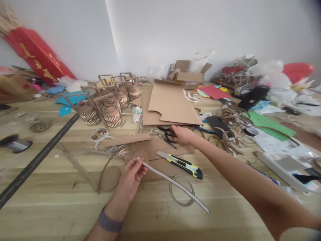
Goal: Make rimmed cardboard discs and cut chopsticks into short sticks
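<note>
My left hand (131, 177) pinches one end of a long, thin cardboard strip (175, 184), which runs down to the right across the wooden floor. My right hand (182, 135) reaches forward and rests on black-handled scissors (168, 135) lying at the edge of flat cardboard sheets (173, 103); its fingers curl over the handles. A yellow and black utility knife (182, 164) lies between the two hands on a brown cardboard piece (160, 149). A round cardboard disc (110, 178) lies left of my left hand.
Several small cardboard lantern models (110, 103) stand at the back left. An open cardboard box (187, 75) sits by the wall. Coloured paper, cardboard curls and bags (238, 110) clutter the right. A wire ring (182, 190), a wire spool (15, 143) and a red box (37, 53) are also here.
</note>
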The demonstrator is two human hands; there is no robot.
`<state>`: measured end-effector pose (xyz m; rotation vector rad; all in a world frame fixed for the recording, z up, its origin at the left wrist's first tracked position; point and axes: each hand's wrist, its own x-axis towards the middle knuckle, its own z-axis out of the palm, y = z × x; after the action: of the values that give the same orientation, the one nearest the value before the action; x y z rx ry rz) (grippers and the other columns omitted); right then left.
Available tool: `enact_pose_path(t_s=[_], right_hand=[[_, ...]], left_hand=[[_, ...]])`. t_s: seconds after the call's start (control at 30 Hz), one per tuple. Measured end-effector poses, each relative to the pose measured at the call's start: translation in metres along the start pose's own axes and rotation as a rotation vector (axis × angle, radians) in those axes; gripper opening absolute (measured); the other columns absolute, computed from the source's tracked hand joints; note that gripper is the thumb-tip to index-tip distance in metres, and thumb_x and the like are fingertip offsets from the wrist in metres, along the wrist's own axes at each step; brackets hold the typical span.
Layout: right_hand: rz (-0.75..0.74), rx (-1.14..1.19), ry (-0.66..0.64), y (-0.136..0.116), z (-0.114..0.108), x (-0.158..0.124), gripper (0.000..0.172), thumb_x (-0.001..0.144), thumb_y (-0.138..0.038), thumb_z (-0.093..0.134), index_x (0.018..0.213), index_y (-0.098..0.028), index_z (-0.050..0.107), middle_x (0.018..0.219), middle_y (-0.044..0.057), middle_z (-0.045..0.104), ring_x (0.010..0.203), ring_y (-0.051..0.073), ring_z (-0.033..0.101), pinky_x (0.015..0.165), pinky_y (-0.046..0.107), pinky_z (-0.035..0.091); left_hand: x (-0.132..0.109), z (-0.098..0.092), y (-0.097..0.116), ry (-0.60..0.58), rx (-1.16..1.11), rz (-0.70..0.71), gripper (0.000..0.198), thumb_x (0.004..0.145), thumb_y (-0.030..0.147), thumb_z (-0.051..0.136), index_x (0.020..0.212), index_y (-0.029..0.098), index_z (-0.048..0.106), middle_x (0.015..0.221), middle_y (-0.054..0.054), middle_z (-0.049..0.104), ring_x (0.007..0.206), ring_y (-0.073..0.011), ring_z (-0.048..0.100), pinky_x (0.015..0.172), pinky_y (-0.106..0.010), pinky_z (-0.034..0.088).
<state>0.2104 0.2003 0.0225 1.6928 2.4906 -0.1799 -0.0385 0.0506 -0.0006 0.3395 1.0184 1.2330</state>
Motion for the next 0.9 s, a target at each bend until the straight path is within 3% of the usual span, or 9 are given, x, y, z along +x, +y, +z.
enact_pose_path(t_s=[0.1, 0.3, 0.43, 0.53, 0.67, 0.9], right_hand=[[-0.022, 0.01, 0.005, 0.007, -0.005, -0.019, 0.05, 0.086, -0.027, 0.066, 0.132, -0.016, 0.051, 0.118, 0.014, 0.067, 0.106, 0.027, 0.064, 0.088, 0.038, 0.049], [0.006, 0.078, 0.053, 0.009, -0.008, -0.081, 0.042, 0.092, -0.029, 0.048, 0.132, -0.017, 0.05, 0.105, 0.013, 0.072, 0.092, 0.029, 0.069, 0.075, 0.035, 0.05], [-0.104, 0.41, 0.203, -0.025, -0.004, -0.136, 0.035, 0.094, -0.032, 0.043, 0.126, -0.019, 0.048, 0.112, 0.013, 0.067, 0.095, 0.024, 0.067, 0.08, 0.034, 0.052], [-0.14, 0.534, 0.138, -0.059, 0.0, -0.166, 0.048, 0.084, -0.044, 0.063, 0.122, -0.02, 0.05, 0.112, 0.013, 0.065, 0.097, 0.026, 0.066, 0.079, 0.035, 0.053], [-0.145, 0.481, 0.088, -0.088, 0.008, -0.183, 0.059, 0.071, -0.052, 0.078, 0.114, -0.017, 0.057, 0.102, 0.013, 0.066, 0.091, 0.029, 0.066, 0.073, 0.038, 0.054], [-0.198, 0.277, 0.101, -0.101, 0.01, -0.184, 0.06, 0.072, -0.064, 0.072, 0.108, -0.018, 0.061, 0.093, 0.011, 0.069, 0.083, 0.03, 0.069, 0.071, 0.041, 0.052]], left_hand=[[-0.005, 0.003, -0.001, -0.059, 0.028, -0.018, 0.03, 0.059, 0.026, 0.09, 0.075, 0.011, 0.068, 0.069, -0.003, 0.072, 0.055, -0.0085, 0.065, 0.051, -0.013, 0.053], [-0.016, 0.009, -0.006, -0.143, 0.056, -0.06, 0.047, 0.05, 0.04, 0.093, 0.074, 0.012, 0.065, 0.069, -0.006, 0.074, 0.057, -0.0112, 0.069, 0.054, -0.014, 0.055], [-0.023, 0.012, -0.01, -0.198, 0.086, -0.101, 0.048, 0.052, 0.041, 0.092, 0.071, 0.015, 0.057, 0.068, -0.006, 0.075, 0.058, -0.0121, 0.07, 0.053, -0.014, 0.054], [-0.028, 0.014, -0.013, -0.25, 0.101, -0.127, 0.045, 0.057, 0.041, 0.091, 0.072, 0.016, 0.056, 0.067, -0.004, 0.074, 0.058, -0.0119, 0.069, 0.055, -0.016, 0.054], [-0.033, 0.013, -0.018, -0.315, 0.107, -0.136, 0.04, 0.061, 0.039, 0.089, 0.074, 0.014, 0.06, 0.069, -0.001, 0.071, 0.06, -0.01, 0.067, 0.059, -0.017, 0.053], [-0.035, 0.011, -0.025, -0.357, 0.066, -0.14, 0.031, 0.067, 0.034, 0.087, 0.076, 0.015, 0.063, 0.076, -0.001, 0.07, 0.064, -0.0102, 0.063, 0.065, -0.022, 0.052]])
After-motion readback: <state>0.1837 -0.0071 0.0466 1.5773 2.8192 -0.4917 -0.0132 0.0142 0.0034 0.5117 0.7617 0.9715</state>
